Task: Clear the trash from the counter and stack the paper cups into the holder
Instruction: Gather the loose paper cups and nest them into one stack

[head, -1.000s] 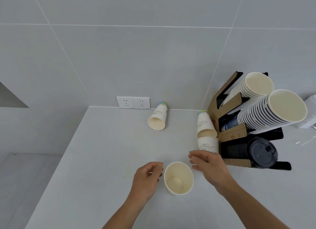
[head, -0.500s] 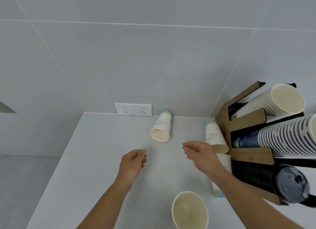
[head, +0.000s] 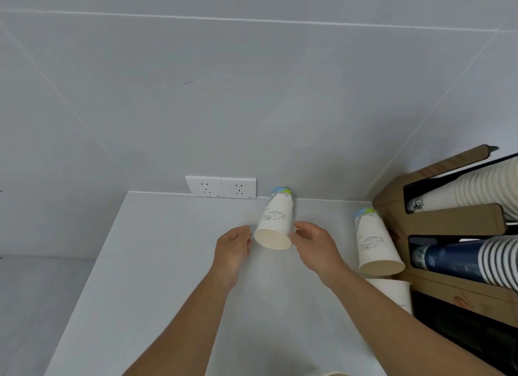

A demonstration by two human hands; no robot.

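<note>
Both hands flank the cup (head: 274, 224) that lies on its side at the back edge of the surface (head: 157, 277), base against the wall just right of the sockets (head: 221, 187), mouth facing the person. The left hand (head: 232, 249) is just beside the rim on its left; the right hand (head: 315, 245) is just beside it on its right. Fingers of both hands are loosely curled and released; neither grips the cup, though the right thumb appears close to touching the rim.

Judgement on the step in hand: picking up this cup. One hand suffices. Pinch the wall near the rim lightly, since thin paper dents under a firm squeeze, and lift it clear of the wall before turning it. Keeping it mouth-forward should suit nesting it with the others.

A second cup (head: 375, 244) lies on its side at the right edge of the surface, against the holder (head: 448, 221); a third (head: 392, 291) sits below it, partly hidden by the right forearm. The holder's stacks run out of view.

Against the frame half a second earlier: both hands have advanced toward the back edge, from well short of the cup to beside it. The view has moved forward; the upright cup near the front edge now shows only as a sliver of rim at the bottom.
</note>
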